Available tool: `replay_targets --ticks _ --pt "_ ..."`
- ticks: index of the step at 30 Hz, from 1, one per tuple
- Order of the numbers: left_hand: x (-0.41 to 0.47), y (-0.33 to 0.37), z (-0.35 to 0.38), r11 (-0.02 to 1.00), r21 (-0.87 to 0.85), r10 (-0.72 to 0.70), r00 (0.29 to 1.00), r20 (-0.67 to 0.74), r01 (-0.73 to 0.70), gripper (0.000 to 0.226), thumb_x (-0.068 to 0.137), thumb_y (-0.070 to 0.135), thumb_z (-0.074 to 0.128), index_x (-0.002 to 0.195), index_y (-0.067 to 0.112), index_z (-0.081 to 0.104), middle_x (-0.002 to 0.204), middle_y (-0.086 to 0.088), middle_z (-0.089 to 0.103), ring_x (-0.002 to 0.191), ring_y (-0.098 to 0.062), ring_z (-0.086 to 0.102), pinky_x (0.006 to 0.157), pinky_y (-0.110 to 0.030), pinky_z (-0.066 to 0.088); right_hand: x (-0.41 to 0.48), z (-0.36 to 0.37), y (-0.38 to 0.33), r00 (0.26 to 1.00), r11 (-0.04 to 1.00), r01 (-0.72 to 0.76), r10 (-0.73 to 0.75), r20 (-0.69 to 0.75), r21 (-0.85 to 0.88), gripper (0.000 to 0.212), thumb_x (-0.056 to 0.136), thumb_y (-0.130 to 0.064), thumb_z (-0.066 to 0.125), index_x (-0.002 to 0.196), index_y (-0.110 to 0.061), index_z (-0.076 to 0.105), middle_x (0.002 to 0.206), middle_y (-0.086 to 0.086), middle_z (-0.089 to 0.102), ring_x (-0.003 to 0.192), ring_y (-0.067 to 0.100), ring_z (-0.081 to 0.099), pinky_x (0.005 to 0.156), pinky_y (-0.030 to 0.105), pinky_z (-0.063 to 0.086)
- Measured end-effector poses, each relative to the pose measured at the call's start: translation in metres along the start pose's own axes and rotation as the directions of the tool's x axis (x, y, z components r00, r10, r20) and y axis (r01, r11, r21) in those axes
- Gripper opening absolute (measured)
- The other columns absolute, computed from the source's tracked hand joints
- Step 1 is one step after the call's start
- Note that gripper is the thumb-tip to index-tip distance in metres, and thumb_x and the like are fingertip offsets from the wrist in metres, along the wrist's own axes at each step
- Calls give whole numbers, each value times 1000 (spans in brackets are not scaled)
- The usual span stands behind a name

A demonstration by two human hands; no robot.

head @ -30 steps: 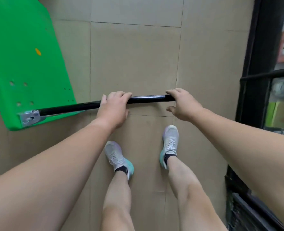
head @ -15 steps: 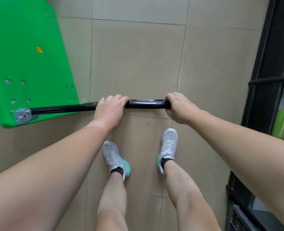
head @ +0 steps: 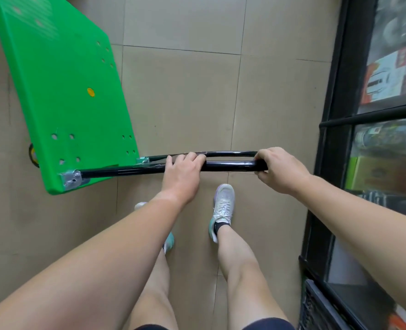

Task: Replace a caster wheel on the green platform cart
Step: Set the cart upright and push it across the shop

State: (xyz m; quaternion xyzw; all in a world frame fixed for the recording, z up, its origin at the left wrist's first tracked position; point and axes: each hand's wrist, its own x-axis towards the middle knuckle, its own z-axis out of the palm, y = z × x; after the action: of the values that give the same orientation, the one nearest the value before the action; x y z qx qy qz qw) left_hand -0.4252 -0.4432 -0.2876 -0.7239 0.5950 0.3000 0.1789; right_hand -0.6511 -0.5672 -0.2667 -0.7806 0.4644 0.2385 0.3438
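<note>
Left hand [head: 181, 173] curled over the black handle bar [head: 230, 166], fingers wrapped across its top. Right hand [head: 281, 171] gripping the bar's bend at the far end. Green platform cart [head: 66, 91] out to the left of the left hand, on the tiled floor [head: 185, 96]. Caster wheel [head: 33, 156] partly showing beyond the deck's left edge. Glass-fronted cabinet [head: 335, 115] right of the right hand.

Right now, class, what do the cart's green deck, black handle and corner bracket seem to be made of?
The green deck looks like moulded plastic: matte, even colour, rounded edges. The black handle is likely coated metal tube: glossy, bright highlights. The corner bracket seems bare metal: silvery, shiny.
</note>
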Motion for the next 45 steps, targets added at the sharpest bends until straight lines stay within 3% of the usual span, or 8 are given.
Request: replay_targets --ticks 8,14,21,24,30,37,42,45 --pt "-68 16 -53 976 -133 176 984 3 -174 42 103 47 53 137 23 52 129 -2 58 123 -28 54 110 -45 37 -67 -17 -62 990 991 131 -129 -49 38 20 90 -26 64 110 -21 67 107 0 66 110 23 53 81 34 47" --pt "-122 -14 -80 970 -223 78 994 -71 -92 20 103 30 57 121 21 59 121 -1 63 118 -27 56 101 -41 37 -91 -23 -140 967 963 253 -248 -60 95 34 89 -22 62 121 -30 67 110 -4 69 112 22 56 88 37 50" --pt "-162 -58 -92 946 -313 78 996 -43 -87 15 103 19 58 118 19 62 120 -3 65 115 -28 57 87 -36 36 -111 -22 -180 974 967 226 -227 -5 121 56 84 -35 75 136 -25 58 134 -4 58 130 16 49 107 34 42" --pt "-170 -63 -90 937 -338 70 996 -47 -82 14 103 18 57 116 19 62 119 -4 64 114 -29 57 92 -38 39 -121 -19 -177 981 978 194 -196 14 79 44 89 -27 72 131 -23 60 127 -4 61 121 17 54 96 27 41" --pt "-191 -81 -88 919 -388 55 997 -59 -74 17 103 20 58 119 20 60 121 -4 62 117 -27 54 94 -36 37 -135 -17 -198 975 973 221 -218 -43 68 21 90 -19 70 110 -14 69 100 2 69 96 25 61 73 29 37" --pt "-237 -122 -100 929 -361 48 995 -92 -78 36 96 38 66 129 28 59 126 4 62 124 -21 53 115 -46 34 -154 -15 -279 957 951 290 -285 -58 109 32 83 -18 68 114 -23 73 102 1 75 96 25 66 82 35 49" --pt "-271 -170 -99 924 -383 -24 997 -70 -5 31 98 30 64 129 32 60 128 8 65 127 -19 54 123 -53 22 -158 -8 -339 936 931 352 -350 -33 95 41 79 -26 71 120 -32 69 108 -5 74 102 22 67 86 33 52" --pt "-293 -204 -100 909 -415 -4 996 -85 -32 32 97 24 63 128 29 60 128 6 64 126 -18 53 124 -51 20 -162 -6 -360 930 930 368 -368 -11 19 55 79 -37 76 132 -28 62 123 -4 68 117 19 59 98 29 46"
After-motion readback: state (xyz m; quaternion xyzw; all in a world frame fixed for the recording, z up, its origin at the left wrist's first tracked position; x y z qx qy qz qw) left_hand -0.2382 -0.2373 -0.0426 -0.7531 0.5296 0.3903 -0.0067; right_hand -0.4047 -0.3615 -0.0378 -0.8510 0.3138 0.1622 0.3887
